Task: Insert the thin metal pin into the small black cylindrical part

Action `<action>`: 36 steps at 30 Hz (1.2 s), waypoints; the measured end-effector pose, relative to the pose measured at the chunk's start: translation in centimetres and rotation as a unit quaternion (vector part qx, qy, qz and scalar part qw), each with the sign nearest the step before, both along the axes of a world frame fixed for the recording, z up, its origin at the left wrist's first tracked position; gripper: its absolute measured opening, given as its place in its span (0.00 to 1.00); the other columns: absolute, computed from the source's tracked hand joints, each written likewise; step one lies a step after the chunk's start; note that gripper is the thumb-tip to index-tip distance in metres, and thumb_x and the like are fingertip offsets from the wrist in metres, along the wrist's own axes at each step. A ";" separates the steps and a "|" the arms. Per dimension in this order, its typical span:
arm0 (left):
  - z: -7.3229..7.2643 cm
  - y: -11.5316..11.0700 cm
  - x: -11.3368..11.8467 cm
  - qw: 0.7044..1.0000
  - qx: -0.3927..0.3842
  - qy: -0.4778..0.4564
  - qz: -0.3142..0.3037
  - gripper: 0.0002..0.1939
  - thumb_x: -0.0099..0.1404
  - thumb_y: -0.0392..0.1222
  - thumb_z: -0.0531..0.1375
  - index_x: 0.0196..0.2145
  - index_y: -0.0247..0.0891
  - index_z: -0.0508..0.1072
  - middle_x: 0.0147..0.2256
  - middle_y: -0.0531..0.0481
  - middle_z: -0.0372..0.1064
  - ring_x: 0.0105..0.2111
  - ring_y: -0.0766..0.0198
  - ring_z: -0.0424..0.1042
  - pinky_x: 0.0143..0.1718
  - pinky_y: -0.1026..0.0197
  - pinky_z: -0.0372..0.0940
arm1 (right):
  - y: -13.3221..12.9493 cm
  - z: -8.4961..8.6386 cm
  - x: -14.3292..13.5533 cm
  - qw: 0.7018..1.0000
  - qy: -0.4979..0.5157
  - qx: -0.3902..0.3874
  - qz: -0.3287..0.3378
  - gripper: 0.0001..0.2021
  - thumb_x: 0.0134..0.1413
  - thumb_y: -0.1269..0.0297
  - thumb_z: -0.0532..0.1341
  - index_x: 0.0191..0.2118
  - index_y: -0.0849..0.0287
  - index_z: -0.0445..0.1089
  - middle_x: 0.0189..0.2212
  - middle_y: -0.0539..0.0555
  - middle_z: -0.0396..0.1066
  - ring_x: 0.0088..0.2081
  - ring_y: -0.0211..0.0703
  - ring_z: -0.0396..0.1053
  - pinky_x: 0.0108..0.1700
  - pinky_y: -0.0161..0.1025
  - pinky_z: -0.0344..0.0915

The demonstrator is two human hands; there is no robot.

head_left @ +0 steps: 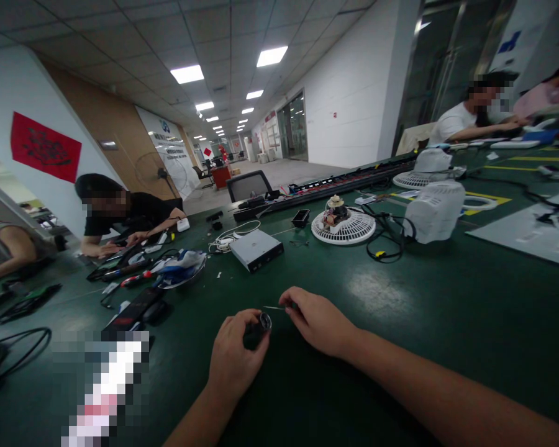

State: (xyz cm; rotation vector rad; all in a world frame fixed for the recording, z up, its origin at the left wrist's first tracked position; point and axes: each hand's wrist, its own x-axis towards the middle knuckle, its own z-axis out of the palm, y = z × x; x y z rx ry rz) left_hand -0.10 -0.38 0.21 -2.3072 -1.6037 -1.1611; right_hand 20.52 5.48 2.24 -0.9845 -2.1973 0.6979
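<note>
Between the thumb and fingers of my left hand (235, 351) is a small black round part (265, 321) with a shiny ring at its end; its kind I cannot make out. My right hand (314, 320) pinches a thin, light metal rod (274, 308), whose tip points left towards the round part without touching it. Both hands are low over the green tabletop (317, 397). Just beyond them lies a silver and black optical disc drive (256, 249).
Behind stands a white fan grille with its motor (342, 223), beside a white housing (435, 211) and black cable. A bundled white cable (222, 243) touches the drive's left. Tools and a blue-white bag (181, 268) lie left. Other people work at the far left and far right.
</note>
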 end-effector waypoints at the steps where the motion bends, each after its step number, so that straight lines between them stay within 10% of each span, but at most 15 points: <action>1: -0.1 0.1 -0.1 1.000 -0.012 -0.010 0.017 0.11 0.59 0.36 0.63 0.38 0.41 0.65 0.40 0.48 0.73 0.38 0.58 0.74 0.38 0.54 0.70 | 0.2 0.2 0.4 0.999 -0.021 0.026 0.013 0.09 0.59 0.72 0.55 0.42 0.58 0.69 0.39 0.53 0.71 0.37 0.40 0.68 0.40 0.38 0.63; 8: -0.4 0.3 -0.4 0.999 -0.031 -0.033 0.012 0.12 0.58 0.36 0.64 0.39 0.41 0.66 0.40 0.49 0.73 0.39 0.58 0.74 0.40 0.53 0.71 | 0.6 0.8 0.9 0.987 -0.080 0.104 0.092 0.12 0.60 0.72 0.55 0.44 0.56 0.74 0.39 0.52 0.71 0.41 0.40 0.69 0.43 0.36 0.64; 36: 0.2 0.2 0.1 0.998 -0.027 0.019 -0.045 0.14 0.57 0.32 0.64 0.40 0.41 0.68 0.41 0.49 0.75 0.38 0.57 0.74 0.40 0.52 0.70 | 0.0 1.7 0.9 0.980 -0.167 0.092 0.052 0.13 0.58 0.73 0.53 0.42 0.56 0.73 0.37 0.53 0.71 0.39 0.42 0.69 0.39 0.37 0.61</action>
